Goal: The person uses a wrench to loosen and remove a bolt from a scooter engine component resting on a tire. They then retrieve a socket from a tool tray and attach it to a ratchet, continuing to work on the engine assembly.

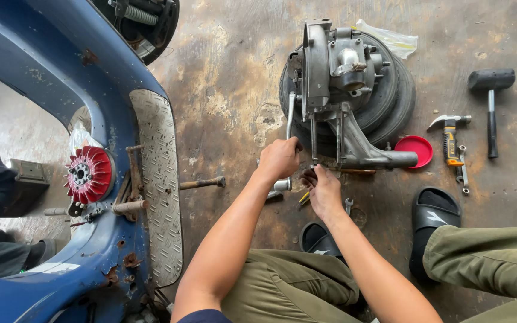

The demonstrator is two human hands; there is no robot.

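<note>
Engine casing [336, 90] stands upright on a black tyre [390, 101] on the stained concrete floor [228, 90], directly ahead of the seated person. Left hand [279, 158], grip closed around the handle of a long metal wrench [290, 128] that runs up alongside the casing. Right hand [324, 191] is just below the casing's long studs [313, 140], fingers pinched narrowly together; whether they hold a small part cannot be told. Right of the casing lie a red lid [417, 149], a claw hammer [449, 134] and a black mallet [490, 101]. A blue scooter body [49, 72] with a red finned flywheel [89, 173] lies at left
</note>
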